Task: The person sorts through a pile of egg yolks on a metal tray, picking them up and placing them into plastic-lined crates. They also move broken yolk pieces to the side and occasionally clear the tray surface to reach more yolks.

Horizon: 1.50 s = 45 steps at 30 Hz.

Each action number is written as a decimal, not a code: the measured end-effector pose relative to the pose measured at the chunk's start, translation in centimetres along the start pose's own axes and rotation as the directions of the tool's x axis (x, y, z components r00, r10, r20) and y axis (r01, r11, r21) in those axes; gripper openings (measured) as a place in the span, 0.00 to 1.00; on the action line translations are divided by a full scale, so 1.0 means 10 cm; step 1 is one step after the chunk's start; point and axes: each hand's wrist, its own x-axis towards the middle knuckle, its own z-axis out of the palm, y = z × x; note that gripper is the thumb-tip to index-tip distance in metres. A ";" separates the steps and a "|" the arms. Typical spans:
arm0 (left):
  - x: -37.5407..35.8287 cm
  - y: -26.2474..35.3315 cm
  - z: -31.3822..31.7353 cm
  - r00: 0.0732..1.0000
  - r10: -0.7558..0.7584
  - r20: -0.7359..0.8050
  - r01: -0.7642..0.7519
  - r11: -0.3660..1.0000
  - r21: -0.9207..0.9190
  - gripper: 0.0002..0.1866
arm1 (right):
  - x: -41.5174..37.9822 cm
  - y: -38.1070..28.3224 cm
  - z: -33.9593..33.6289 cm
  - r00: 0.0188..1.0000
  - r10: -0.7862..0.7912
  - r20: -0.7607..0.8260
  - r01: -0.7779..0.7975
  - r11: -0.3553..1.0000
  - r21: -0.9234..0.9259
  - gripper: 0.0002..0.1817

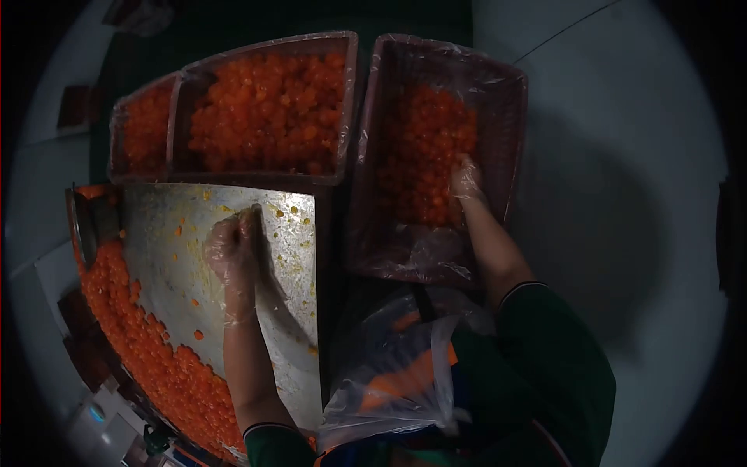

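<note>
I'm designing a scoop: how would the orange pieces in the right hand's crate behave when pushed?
The orange pieces may be slippery, since they look shiny. Being small and loosely heaped, they would probably tumble apart rather than move as one.

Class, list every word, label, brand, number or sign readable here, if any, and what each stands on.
None: no text can be read.
The right-hand crate and metal tabletop show no lettering.
The blue spot at lower left is too small and blurred to tell.
</note>
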 end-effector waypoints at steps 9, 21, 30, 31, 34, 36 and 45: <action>1.08 0.72 -0.51 0.997 0.071 0.036 -0.066 0.989 -0.129 0.18 | 0.43 -0.67 0.00 0.973 -0.175 0.149 0.230 0.734 -0.639 0.27; -1.31 0.16 -1.35 0.935 -0.352 0.051 0.354 0.935 -0.037 0.11 | -0.37 -3.06 -0.28 0.541 -0.830 0.137 0.840 0.528 -0.124 0.24; -2.37 0.00 -1.28 0.266 -0.910 0.317 0.913 0.132 -0.387 0.17 | -0.60 -3.78 1.43 0.257 -0.389 0.885 0.783 -0.453 -0.426 0.56; -2.45 0.01 -1.27 0.217 -0.935 0.279 0.906 0.086 -0.415 0.17 | -0.58 -3.82 1.58 0.309 -0.401 0.862 0.752 -0.452 -0.480 0.56; -2.51 -0.10 -1.25 -0.014 -0.871 0.491 0.656 -0.379 -0.653 0.18 | -0.41 -3.93 1.95 0.236 -0.520 0.821 0.774 -0.410 -0.482 0.50; -2.56 -0.15 -1.26 0.083 -0.842 0.533 0.572 -0.397 -0.718 0.18 | -0.52 -4.09 2.16 0.202 -0.504 0.840 0.814 -0.391 -0.430 0.48; -2.43 -0.36 -1.17 0.093 -0.819 0.566 0.685 -0.359 -0.633 0.20 | -1.04 -4.70 2.28 0.399 -0.363 0.842 0.881 -0.101 -0.461 0.29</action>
